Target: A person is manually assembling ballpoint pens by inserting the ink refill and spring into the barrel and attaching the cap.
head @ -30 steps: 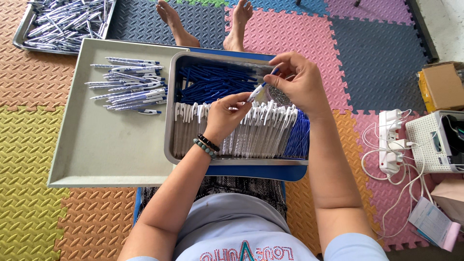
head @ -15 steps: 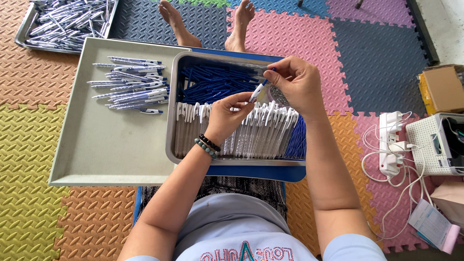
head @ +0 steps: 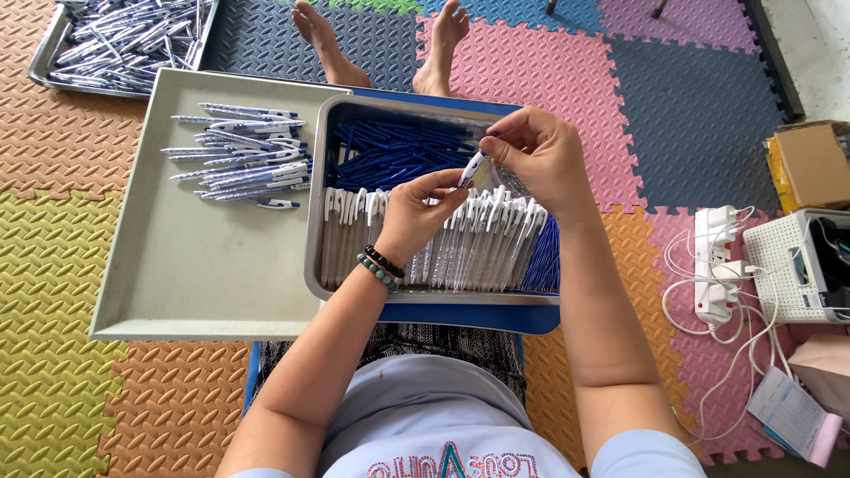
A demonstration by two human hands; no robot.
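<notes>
My left hand point(head: 416, 212) and my right hand point(head: 538, 155) meet over a metal tray point(head: 312, 265), both pinching one white and blue pen point(head: 473, 168) between the fingertips. The tray holds a row of white pen barrels point(head: 478, 243) at the front and a heap of blue pen parts point(head: 398, 150) at the back. A beaded bracelet sits on my left wrist.
A wide grey tray point(head: 186, 274) on the left carries a pile of finished pens point(head: 243, 155). Another tray of pens point(head: 124, 40) lies far left on the foam mats. A power strip point(head: 717, 265), a white device and a cardboard box point(head: 810, 164) are at the right.
My hands stayed over the metal tray and drew slightly closer on the pen. Nothing else has moved.
</notes>
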